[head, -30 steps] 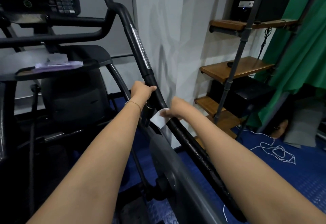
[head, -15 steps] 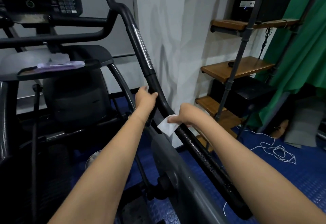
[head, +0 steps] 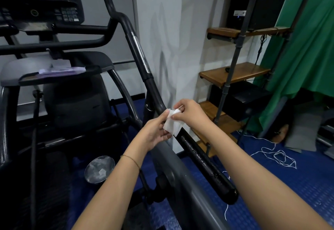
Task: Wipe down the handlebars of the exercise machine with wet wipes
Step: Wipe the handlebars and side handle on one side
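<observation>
The black handlebar (head: pixel 204 161) of the exercise machine runs diagonally from the console down to the lower right; its lower grip looks wet and shiny. A white wet wipe (head: pixel 171 124) is held just in front of the bar at mid-length. My left hand (head: pixel 156 133) pinches the wipe's left edge. My right hand (head: pixel 189 114) pinches its upper right corner. Both hands are off the bar, with the wipe stretched between them. A pack of wipes (head: pixel 61 69) lies on the machine's tray at the left.
A small metal bin (head: pixel 99 169) with crumpled white wipes stands on the blue floor under my left forearm. Wooden shelves on a pipe frame (head: pixel 233 74) stand to the right of the white wall. A green cloth (head: pixel 305 48) hangs at far right; white cord (head: pixel 278 155) lies on the floor.
My left hand let go of the handlebar and came over to take the wipe. My right hand lifted the wipe off the bar. The view tilted down, showing the bin.
</observation>
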Tool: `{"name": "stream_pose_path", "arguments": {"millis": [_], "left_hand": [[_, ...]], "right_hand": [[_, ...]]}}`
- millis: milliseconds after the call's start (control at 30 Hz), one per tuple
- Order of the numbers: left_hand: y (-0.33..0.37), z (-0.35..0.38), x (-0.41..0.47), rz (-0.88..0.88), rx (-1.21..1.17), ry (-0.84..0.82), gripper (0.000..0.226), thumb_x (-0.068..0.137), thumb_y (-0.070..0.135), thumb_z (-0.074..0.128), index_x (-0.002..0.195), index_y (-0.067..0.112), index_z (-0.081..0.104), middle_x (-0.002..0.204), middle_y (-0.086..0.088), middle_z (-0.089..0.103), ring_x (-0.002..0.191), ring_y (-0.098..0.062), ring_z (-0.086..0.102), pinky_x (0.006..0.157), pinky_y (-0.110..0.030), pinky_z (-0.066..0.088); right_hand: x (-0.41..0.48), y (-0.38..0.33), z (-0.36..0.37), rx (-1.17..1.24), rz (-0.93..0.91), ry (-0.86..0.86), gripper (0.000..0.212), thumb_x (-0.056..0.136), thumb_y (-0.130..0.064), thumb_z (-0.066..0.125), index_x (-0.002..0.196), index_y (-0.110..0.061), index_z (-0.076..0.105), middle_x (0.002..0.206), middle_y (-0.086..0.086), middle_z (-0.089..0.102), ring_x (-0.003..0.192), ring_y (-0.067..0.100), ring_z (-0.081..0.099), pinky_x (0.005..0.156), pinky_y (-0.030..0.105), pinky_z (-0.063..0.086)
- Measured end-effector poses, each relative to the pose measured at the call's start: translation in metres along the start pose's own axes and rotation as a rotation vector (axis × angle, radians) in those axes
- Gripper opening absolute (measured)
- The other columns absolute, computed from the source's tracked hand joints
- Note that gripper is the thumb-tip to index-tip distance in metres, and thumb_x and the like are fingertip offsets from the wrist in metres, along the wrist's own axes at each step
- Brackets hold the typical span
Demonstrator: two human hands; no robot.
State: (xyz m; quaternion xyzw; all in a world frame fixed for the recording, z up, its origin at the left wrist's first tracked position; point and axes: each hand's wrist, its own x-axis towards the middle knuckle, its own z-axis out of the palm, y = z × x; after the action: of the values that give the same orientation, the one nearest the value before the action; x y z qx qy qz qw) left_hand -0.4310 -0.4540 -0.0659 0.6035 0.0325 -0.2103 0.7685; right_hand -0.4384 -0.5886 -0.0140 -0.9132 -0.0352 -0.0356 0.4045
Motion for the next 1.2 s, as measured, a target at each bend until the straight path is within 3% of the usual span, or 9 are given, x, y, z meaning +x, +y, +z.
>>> {"name": "stream_pose_path", "arguments": {"millis": [133, 233, 333, 400, 500, 700, 867, 1133, 1200], "left_hand": [[0.001, 0.007, -0.009, 0.093, 0.030, 0.062, 0.014, 0.089, 0.023, 0.062, 0.092, 0.010, 0.067, 0.084, -0.006, 0.068, 0.075, -0.018, 0.063, 0.066, -0.027, 0.051], [0.002, 0.003, -0.008, 0.279, 0.099, 0.265, 0.008, 0.087, 0.011, 0.064, 0.080, 0.015, 0.065, 0.080, -0.003, 0.066, 0.078, -0.020, 0.060, 0.068, -0.028, 0.049], [0.000, 0.003, -0.009, 0.486, 0.387, 0.485, 0.011, 0.086, 0.004, 0.062, 0.087, 0.010, 0.071, 0.081, 0.004, 0.065, 0.078, -0.009, 0.059, 0.067, -0.007, 0.046], [-0.005, 0.007, -0.008, 0.587, 0.571, 0.490, 0.019, 0.086, 0.002, 0.060, 0.096, 0.007, 0.074, 0.085, 0.007, 0.063, 0.075, 0.000, 0.058, 0.067, 0.000, 0.045], [-0.013, 0.011, -0.005, 0.642, 0.795, 0.443, 0.019, 0.089, 0.005, 0.058, 0.100, 0.008, 0.074, 0.094, 0.005, 0.055, 0.088, -0.009, 0.055, 0.077, -0.010, 0.039], [-0.045, 0.028, -0.018, 0.828, 0.938, 0.309, 0.019, 0.088, 0.002, 0.061, 0.099, 0.007, 0.074, 0.084, 0.010, 0.051, 0.077, -0.004, 0.051, 0.073, 0.000, 0.038], [-0.024, 0.026, -0.007, 0.749, 1.027, 0.351, 0.020, 0.091, 0.004, 0.056, 0.102, 0.004, 0.073, 0.086, 0.003, 0.048, 0.081, -0.010, 0.050, 0.069, -0.005, 0.036], [-0.018, 0.036, -0.013, 0.706, 1.149, 0.358, 0.024, 0.093, 0.009, 0.052, 0.104, 0.006, 0.073, 0.094, -0.008, 0.055, 0.090, -0.019, 0.056, 0.078, -0.021, 0.041], [-0.020, 0.039, -0.019, 0.699, 1.168, 0.346, 0.024, 0.092, 0.007, 0.052, 0.102, 0.007, 0.074, 0.099, -0.010, 0.059, 0.093, -0.022, 0.059, 0.080, -0.022, 0.042]], "right_hand": [[-0.012, 0.003, -0.001, 0.015, -0.040, -0.025, 0.020, 0.076, -0.016, 0.071, 0.093, -0.013, 0.061, 0.082, -0.001, 0.058, 0.072, 0.014, 0.054, 0.055, 0.022, 0.043], [-0.024, 0.007, -0.017, -0.018, -0.026, -0.053, 0.034, 0.080, -0.015, 0.070, 0.113, -0.013, 0.062, 0.102, 0.000, 0.060, 0.088, 0.014, 0.056, 0.072, 0.025, 0.046], [-0.033, 0.016, -0.028, -0.227, 0.085, -0.099, 0.024, 0.083, -0.012, 0.067, 0.107, -0.009, 0.068, 0.102, 0.008, 0.068, 0.090, 0.021, 0.065, 0.078, 0.027, 0.050], [-0.038, 0.019, -0.027, -0.295, 0.141, -0.184, 0.017, 0.084, -0.009, 0.065, 0.099, -0.007, 0.072, 0.095, 0.011, 0.072, 0.081, 0.021, 0.067, 0.068, 0.021, 0.053], [-0.043, 0.023, -0.026, -0.217, 0.188, -0.273, 0.019, 0.084, 0.001, 0.060, 0.098, -0.003, 0.071, 0.082, 0.010, 0.067, 0.059, 0.010, 0.059, 0.047, 0.008, 0.046], [-0.050, 0.025, -0.033, -0.139, 0.197, -0.295, 0.030, 0.083, 0.010, 0.053, 0.105, -0.002, 0.069, 0.089, 0.013, 0.068, 0.078, 0.018, 0.065, 0.062, 0.015, 0.049], [-0.052, 0.023, -0.028, -0.180, 0.169, -0.290, 0.033, 0.084, 0.011, 0.049, 0.106, -0.002, 0.069, 0.101, 0.016, 0.070, 0.095, 0.026, 0.068, 0.084, 0.029, 0.054], [-0.048, 0.023, -0.030, -0.218, 0.132, -0.293, 0.031, 0.082, 0.011, 0.054, 0.105, -0.002, 0.070, 0.099, 0.015, 0.071, 0.091, 0.024, 0.067, 0.086, 0.031, 0.055], [-0.048, 0.026, -0.031, -0.197, 0.127, -0.308, 0.032, 0.081, 0.013, 0.051, 0.103, -0.002, 0.071, 0.092, 0.015, 0.071, 0.081, 0.020, 0.066, 0.076, 0.023, 0.056]]}}
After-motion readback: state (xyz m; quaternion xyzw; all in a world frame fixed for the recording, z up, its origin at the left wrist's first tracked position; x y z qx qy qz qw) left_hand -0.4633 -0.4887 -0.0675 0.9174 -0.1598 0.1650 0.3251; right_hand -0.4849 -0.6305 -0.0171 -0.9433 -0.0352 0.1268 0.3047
